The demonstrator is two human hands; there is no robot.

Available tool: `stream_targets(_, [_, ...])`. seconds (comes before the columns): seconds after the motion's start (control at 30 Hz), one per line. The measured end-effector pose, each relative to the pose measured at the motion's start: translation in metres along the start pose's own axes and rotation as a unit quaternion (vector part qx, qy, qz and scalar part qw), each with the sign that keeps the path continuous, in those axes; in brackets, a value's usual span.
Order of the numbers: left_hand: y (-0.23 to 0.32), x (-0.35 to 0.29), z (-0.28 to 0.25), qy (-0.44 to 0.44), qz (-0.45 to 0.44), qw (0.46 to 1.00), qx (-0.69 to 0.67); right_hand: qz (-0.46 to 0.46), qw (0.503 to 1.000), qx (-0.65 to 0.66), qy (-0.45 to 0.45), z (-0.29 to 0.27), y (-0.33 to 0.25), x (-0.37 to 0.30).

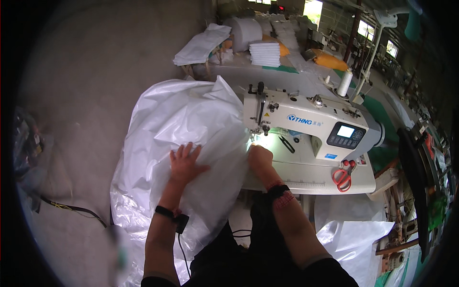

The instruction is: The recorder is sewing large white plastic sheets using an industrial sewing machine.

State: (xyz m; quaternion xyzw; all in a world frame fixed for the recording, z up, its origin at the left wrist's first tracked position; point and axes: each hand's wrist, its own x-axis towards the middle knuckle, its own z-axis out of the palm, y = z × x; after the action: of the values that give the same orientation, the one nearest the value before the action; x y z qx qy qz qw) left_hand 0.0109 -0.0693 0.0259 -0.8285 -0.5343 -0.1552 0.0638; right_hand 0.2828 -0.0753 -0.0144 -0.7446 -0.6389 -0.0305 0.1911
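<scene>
A large, crumpled white plastic sheet (196, 112) spreads left of the sewing machine (296, 112) and hangs down toward my legs. On it my left hand (185, 165) lies flat, palm down with the fingers spread. Right under the lit needle area, my right hand (260, 160) is closed at the sheet's right edge and appears to pinch it; its fingertips are partly hidden. Black thread snips (287, 144) lie on the machine bed (301, 170) just right of this hand. Further right are scissors with red handles (342, 178).
A white thread cone (344, 83) stands behind the machine. On the table beyond are a stack of folded white pieces (265, 54), a white roll (246, 33) and an orange-yellow bag (329, 60). A black cable (71, 207) runs along the floor at left. More white sheeting (351, 239) hangs below the machine.
</scene>
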Motion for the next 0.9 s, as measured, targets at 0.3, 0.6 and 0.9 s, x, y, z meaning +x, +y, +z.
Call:
stream_targets(0.3, [-0.043,-0.061,-0.048,0.042,-0.03,0.994,0.098,0.006,1.0,-0.014,0.013,-0.004,0.0,-0.005])
stream_targets(0.6, [-0.108,-0.09,-0.142,0.148,-0.127,0.964,0.181,0.014,0.966,0.188,0.176,-0.004,0.004,-0.027])
stream_targets(0.9, [-0.033,-0.157,-0.154,0.13,0.046,0.982,-0.128,-0.013,0.925,0.379,0.032,-0.017,-0.03,-0.073])
